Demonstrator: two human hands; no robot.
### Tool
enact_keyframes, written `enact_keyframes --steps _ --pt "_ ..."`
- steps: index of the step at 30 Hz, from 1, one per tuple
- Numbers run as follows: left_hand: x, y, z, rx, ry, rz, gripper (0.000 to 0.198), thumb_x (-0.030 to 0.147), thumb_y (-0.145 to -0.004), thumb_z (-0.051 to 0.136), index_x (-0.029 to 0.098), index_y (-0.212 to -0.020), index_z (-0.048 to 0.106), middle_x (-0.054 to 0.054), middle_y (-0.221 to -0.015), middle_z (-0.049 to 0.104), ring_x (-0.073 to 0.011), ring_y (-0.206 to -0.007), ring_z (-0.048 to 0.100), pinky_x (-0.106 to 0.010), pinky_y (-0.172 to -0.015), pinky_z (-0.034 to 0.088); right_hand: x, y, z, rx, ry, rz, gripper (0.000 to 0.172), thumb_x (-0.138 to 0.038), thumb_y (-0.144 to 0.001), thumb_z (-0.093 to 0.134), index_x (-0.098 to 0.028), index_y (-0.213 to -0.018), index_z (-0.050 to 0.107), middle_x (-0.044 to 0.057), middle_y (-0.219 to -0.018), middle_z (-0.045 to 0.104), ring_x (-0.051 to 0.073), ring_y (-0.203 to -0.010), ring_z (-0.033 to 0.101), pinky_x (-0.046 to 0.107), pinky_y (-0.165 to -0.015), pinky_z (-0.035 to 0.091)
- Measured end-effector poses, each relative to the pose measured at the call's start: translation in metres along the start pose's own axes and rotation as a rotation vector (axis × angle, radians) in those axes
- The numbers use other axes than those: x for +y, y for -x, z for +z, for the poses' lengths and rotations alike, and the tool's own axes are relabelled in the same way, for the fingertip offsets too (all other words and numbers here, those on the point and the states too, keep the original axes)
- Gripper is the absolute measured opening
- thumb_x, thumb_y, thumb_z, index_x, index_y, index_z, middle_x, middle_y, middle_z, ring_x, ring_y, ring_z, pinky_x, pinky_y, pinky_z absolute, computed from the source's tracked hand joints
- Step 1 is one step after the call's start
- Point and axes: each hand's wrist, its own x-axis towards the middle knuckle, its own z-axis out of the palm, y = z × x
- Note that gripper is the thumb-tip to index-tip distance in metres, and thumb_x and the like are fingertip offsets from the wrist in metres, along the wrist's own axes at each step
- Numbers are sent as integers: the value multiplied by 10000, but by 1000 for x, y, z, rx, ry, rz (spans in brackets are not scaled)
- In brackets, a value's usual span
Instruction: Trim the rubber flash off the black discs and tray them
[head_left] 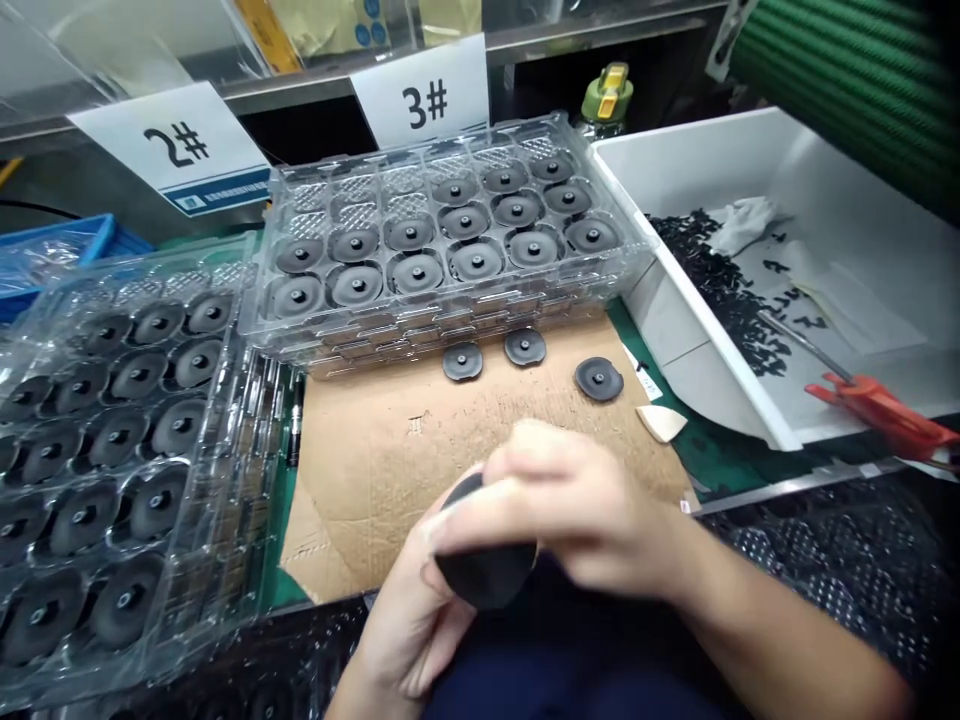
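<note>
Above the front of the cardboard, a dark round disc [489,577] is held tilted between both hands. My left hand [420,600] is closed on its left edge, with the thumb below. My right hand [574,500] reaches over the top, fingers curled and pressed on the disc. Motion blurs this hand, and whatever lies under its fingers is hidden. Three similar discs with small centre studs rest on the cardboard [375,450]: a left one [463,361], a middle one [525,346] and a right one [599,379].
Stacked clear trays with discs stand behind [450,300] and at left [225,500]. A white bin [705,290] at right contains black scraps and red-handled pliers [885,410]. A pale wedge-shaped piece [661,422] lies by the cardboard. A green ribbed hose [847,90] hangs upper right.
</note>
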Motion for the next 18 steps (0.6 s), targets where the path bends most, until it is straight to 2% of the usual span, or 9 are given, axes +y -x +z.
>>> enact_keyframes --steps 2,4,5,9,11,13,15,16,18 --pt "2 4 -1 -26 4 -10 334 135 -683 686 191 -1009 643 -47 -943 693 -170 -826 653 -249 -788 510 13 6 2 69 -63 205 309 -112 -897 403 -234 -1123 574 17 -912 595 117 -819 539 238 -735 436" --pt "4 7 -2 -41 27 -10 348 135 -683 684 216 -1017 634 -41 -1004 680 -200 -877 651 -272 -797 513 27 22 13 152 18 409 323 -113 -895 412 -234 -1163 545 26 -951 588 120 -849 541 242 -753 441" --pt "5 8 -3 -43 43 -9 366 148 -670 698 224 -1021 629 -37 -1024 673 -216 -906 645 -283 -804 513 35 33 23 145 66 464 337 -121 -895 410 -236 -1190 525 32 -940 585 129 -843 543 256 -750 446" --pt "6 9 -5 -13 46 -13 468 163 -634 729 216 -1080 598 -54 -1047 664 -216 -908 642 -300 -824 511 61 73 61 -86 97 497 362 -115 -873 400 -213 -1202 515 41 -852 603 153 -793 570 294 -714 480" --pt "5 8 -6 -5 42 -28 486 160 -655 712 229 -1117 579 -61 -1071 658 -222 -935 636 -302 -842 501 63 78 62 -62 90 534 345 -122 -881 386 -199 -1196 504 58 -974 616 167 -903 575 326 -790 473" --pt "5 7 -6 -20 42 -42 488 187 -662 712 242 -1128 576 -61 -1091 653 -238 -973 624 -294 -847 495 51 69 48 90 93 596 325 -154 -900 378 -204 -1208 469 64 -1137 575 174 -1027 538 340 -853 445" --pt "3 6 -6 -16 35 -39 522 241 -648 728 247 -1145 567 -59 -1091 655 -244 -991 615 -289 -847 489 29 52 28 249 115 561 314 -194 -905 411 -241 -1211 460 38 -1169 566 168 -1034 532 316 -836 436" --pt "2 5 -6 -1 30 -32 548 259 -642 732 246 -1161 557 -58 -1087 657 -241 -1002 607 -289 -862 479 16 43 19 281 128 468 324 -204 -902 428 -265 -1219 460 20 -1149 579 159 -1002 541 299 -812 429" --pt "-1 3 -6 30 14 -27 583 257 -640 734 243 -1189 538 -47 -1054 670 -228 -1020 592 -295 -903 452 -6 26 8 178 144 197 340 -217 -914 414 -285 -1244 457 4 -1076 619 144 -884 564 295 -745 409"
